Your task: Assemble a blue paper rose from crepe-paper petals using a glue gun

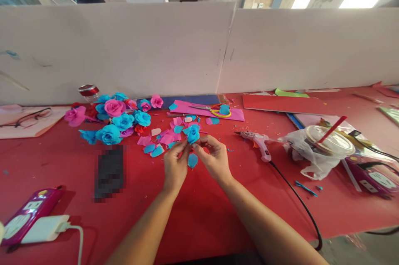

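A small blue paper flower (193,133) is held up between my two hands over the red table. My left hand (176,164) pinches its base from the left. From the right, the fingers of my right hand (215,159) close on the lower petals. Just below the hands a loose blue petal (192,160) lies on the table. Pink and blue paper petals (170,136) are scattered behind and to the left of the flower. Finished-looking pink and blue paper flowers (114,119) are bunched farther left.
A hot glue gun (260,143) lies to the right, its black cord running to the front edge. Scissors (215,111) rest on pink paper at the back. A lidded cup (330,140) in a plastic bag stands right. Power strips (34,211) lie left and right.
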### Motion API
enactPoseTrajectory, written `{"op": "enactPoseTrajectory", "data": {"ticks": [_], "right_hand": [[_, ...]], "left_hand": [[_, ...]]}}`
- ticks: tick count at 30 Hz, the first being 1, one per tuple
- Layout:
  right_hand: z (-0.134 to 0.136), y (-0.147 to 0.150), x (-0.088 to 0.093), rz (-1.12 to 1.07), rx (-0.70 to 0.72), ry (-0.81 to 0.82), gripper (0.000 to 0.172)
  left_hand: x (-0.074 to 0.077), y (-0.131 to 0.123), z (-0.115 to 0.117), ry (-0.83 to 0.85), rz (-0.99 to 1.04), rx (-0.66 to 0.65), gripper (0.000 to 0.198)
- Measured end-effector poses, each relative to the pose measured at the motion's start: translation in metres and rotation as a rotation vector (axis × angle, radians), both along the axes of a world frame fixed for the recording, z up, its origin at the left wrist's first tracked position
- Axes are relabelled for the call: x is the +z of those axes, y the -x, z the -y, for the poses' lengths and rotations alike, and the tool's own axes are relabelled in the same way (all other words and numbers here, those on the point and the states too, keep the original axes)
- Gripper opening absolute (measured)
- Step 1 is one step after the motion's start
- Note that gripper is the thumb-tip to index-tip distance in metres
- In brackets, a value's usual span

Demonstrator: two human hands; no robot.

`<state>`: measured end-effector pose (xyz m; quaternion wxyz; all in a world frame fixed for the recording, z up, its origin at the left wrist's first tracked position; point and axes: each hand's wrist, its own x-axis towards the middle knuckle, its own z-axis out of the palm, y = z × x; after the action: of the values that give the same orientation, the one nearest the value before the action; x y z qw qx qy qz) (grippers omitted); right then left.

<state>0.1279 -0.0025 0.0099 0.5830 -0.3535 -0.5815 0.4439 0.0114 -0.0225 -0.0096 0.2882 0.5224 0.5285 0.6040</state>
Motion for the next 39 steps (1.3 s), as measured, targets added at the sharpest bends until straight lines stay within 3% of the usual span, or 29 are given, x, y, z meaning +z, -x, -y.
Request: {"op": "enactPoseTrajectory", "data": {"ticks": [10,18,24,29,39], "right_hand": [[0.001,0.0014,0.0027,-0.012,-0.028,0.05,0.012],[0.0001,0.0003,0.0077,-0.153,0.107,0.102,0.019],[-0.0015,-0.0042,0.0069,-0.237,0.248,0.204,0.018],[-0.003,-0.0036,0.0063,-0.334,0.325,0.283,0.021],[0.0022,-0.0006,0.0066,-0.178,0.2,0.202,0.023]], "left_hand": [[0.001,-0.0011,0.0,-0.067,0.009,-0.008,0.023],[-0.0019,-0.0017,-0.0026,-0.031,0.166,-0.101,0.022],[-0.001,0.0013,-0.0018,-0.037,0.09,-0.155,0.021],[0.0001,0.0048,-0.0005,-0.064,-0.01,-0.121,0.02],[-0.0058,0.0041,-0.0022,-0.131,-0.017,-0.028,0.019]]}}
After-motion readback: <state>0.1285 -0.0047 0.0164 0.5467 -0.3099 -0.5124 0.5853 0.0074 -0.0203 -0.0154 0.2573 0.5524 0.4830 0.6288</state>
